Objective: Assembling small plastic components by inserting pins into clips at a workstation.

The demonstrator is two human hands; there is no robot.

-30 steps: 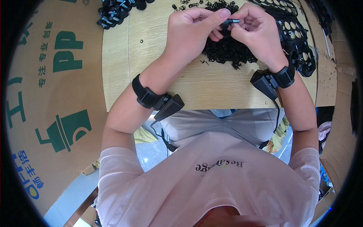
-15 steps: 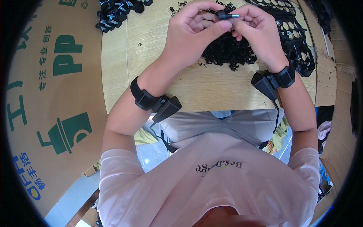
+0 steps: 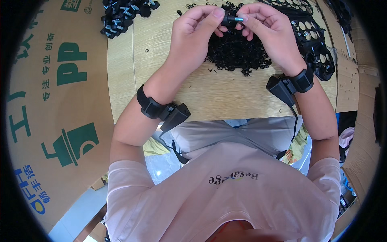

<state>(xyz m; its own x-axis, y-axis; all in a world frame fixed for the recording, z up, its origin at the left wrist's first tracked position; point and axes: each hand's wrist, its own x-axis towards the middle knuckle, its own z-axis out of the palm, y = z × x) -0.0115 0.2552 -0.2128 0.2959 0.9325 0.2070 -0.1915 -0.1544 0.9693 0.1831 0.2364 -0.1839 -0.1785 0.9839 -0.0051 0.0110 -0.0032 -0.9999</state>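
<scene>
My left hand (image 3: 195,34) pinches a black-headed bolt (image 3: 231,19) between thumb and fingers. Its dark head sits at my left fingertips, and its silvery metal shank points right. At the shank's tip, the thumb and forefinger of my right hand (image 3: 268,30) are drawn together; whether a small part lies between them is hidden. Directly beneath both hands spreads a heap of small black curled pieces (image 3: 238,52), some of them ring-like. More black-headed bolts (image 3: 121,18) lie piled at the far left of the wooden table (image 3: 225,94).
Black sheets with rows of round holes (image 3: 308,30) lie at the far right. One tiny black ring (image 3: 146,50) rests alone left of my left hand. A printed cardboard panel (image 3: 72,105) borders the table's left side; more cardboard (image 3: 367,92) stands on the right.
Both hands have shifted slightly left, with the bolt. My left thumb now lies higher, over the bolt's head, and my right fingers have come to the shank's tip.
</scene>
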